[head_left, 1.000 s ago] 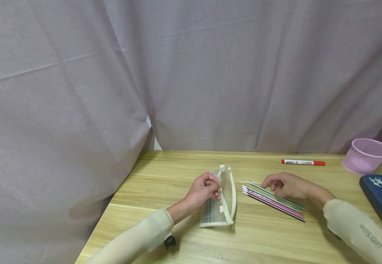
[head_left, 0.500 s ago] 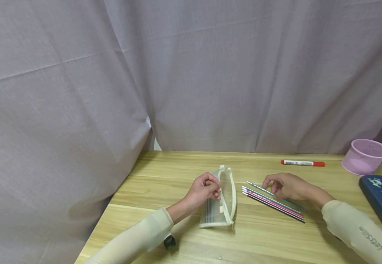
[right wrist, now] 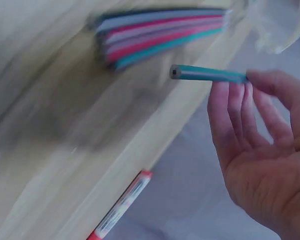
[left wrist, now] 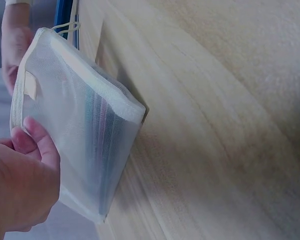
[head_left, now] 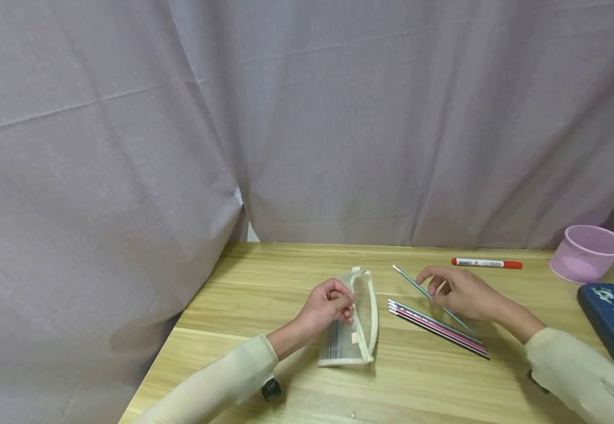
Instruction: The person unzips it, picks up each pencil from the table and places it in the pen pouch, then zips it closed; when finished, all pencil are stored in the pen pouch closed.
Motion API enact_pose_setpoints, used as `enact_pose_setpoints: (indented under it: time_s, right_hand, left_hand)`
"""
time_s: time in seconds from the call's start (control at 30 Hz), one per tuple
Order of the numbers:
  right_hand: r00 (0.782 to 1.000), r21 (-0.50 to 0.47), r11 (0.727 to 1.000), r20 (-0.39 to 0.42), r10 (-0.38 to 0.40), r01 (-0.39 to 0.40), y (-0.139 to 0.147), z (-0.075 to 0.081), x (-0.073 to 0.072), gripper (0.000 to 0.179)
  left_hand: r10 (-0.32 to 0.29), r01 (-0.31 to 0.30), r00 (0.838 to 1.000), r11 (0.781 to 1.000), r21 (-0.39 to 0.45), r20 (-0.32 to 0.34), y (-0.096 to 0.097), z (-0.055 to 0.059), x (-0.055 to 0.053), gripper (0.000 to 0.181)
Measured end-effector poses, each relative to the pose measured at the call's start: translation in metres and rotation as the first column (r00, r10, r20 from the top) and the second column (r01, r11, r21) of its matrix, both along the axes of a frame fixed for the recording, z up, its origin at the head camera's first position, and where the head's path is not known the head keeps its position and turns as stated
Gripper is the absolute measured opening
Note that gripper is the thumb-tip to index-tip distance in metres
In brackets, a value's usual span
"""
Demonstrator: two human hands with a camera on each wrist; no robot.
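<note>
In the head view, my left hand (head_left: 324, 310) pinches the rim of a translucent mesh zip pouch (head_left: 343, 346) with its mouth unzipped. The left wrist view shows thumb and finger on the zipper edge of the pouch (left wrist: 70, 112), with coloured stripes along its side. My right hand (head_left: 468, 294) pinches a teal pencil (head_left: 406, 277) by its middle, raised above the table. Seen from the right wrist, this pencil (right wrist: 204, 74) points its blunt end away from the fingers. Several more pencils (head_left: 436, 328), dark, pink and teal, lie side by side between the pouch and the right hand.
A red-and-white marker (head_left: 487, 262) lies near the back edge of the wooden table (head_left: 264, 282). To the far right stand a pink mesh cup (head_left: 583, 259) and a navy pencil case (head_left: 611, 330). A grey curtain (head_left: 339, 147) hangs behind.
My right hand has taken hold of the teal pencil and lifted it off, away from the other pencils. The left hand keeps its grip on the pouch, nearly still.
</note>
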State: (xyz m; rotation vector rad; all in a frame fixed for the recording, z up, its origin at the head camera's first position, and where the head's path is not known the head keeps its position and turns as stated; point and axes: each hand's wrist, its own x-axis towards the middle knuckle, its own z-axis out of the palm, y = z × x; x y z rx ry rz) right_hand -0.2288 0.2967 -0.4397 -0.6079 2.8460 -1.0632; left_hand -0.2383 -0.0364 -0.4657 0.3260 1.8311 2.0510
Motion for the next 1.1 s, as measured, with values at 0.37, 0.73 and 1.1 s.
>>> enact_pose_setpoints:
  time_s: [0.37,0.73,1.1]
  right_hand:
    - [0.972,-0.586,0.789,0.230,-0.056,0.184,-0.050,0.023,0.029,0.044]
    - [0.915,-0.754,0.551,0.401,-0.045,0.358,-0.092,0.009,0.032,0.043]
    - [0.851,-0.664,0.589,0.519,-0.081,0.460,-0.126,-0.013,0.043,0.051]
  left_hand:
    - [0.000,0.000,1.000,1.000,0.008,0.006,0.000,0.003,0.003,0.014]
    - [-0.004,0.004,1.000,1.000,0.012,0.000,0.005,0.003,0.001,0.009]
    - [0.007,-0.007,1.000,1.000,-0.013,-0.015,0.010,0.002,0.002,0.008]
